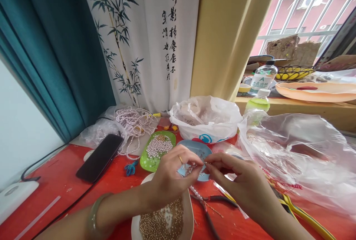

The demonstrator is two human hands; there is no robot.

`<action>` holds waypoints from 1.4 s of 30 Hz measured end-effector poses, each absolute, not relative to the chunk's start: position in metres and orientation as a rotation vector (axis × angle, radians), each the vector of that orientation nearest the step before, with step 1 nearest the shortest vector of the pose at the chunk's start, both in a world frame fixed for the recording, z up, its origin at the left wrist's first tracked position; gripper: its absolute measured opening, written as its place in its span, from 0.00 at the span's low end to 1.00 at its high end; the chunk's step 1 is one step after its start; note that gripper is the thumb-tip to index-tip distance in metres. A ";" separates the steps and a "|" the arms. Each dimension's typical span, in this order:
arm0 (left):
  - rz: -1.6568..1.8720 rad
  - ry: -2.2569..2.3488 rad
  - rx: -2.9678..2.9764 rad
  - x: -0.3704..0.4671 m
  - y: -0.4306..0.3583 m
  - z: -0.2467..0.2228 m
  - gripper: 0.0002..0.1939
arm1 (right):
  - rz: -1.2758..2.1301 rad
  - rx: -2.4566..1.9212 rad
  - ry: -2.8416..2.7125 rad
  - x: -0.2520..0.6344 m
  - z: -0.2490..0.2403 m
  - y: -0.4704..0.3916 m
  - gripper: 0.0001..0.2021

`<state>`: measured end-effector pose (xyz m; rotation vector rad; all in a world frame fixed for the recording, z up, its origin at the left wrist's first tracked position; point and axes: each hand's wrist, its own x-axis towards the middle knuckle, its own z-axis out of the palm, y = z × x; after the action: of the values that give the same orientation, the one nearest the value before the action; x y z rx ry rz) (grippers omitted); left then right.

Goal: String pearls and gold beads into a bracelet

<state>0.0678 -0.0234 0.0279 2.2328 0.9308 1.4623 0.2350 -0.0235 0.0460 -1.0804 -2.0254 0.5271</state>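
Observation:
My left hand [178, 167], with a ring on one finger and a bangle [96, 214] at the wrist, is closed in a pinch. A short strand of pale beads [196, 192] hangs below its fingertips and seems to be held there. Facing it, my right hand [233, 171] pinches something tiny at its fingertips, too small to make out. The fingertips of both hands nearly meet above a blue plate [206, 153] with small bits on it. Below my left hand stands a white tray [190, 214] of gold beads [164, 223].
A green dish [147, 162] holds pearly beads. Black-handled pliers [207, 216] and yellow-handled pliers [308, 219] lie on the red table [52, 173]. Around them are a phone [100, 158], bead strings [133, 121], a bag-lined bowl [207, 132], and a plastic bag [303, 158].

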 end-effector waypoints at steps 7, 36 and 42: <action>1.443 1.026 2.120 0.068 -0.022 0.025 0.04 | 0.620 -1.124 -2.040 0.236 0.050 -0.023 0.08; 1.493 0.978 2.162 0.067 -0.021 0.024 0.05 | 0.545 -1.131 -2.069 0.237 0.050 -0.023 0.08; 1.499 0.986 2.177 0.067 -0.021 0.022 0.05 | 0.692 -1.145 -2.043 0.237 0.051 -0.023 0.08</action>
<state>0.0666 -0.0209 0.0222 2.1772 0.9865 1.4987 0.2367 -0.0225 0.0511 -1.1454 -2.0427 0.6919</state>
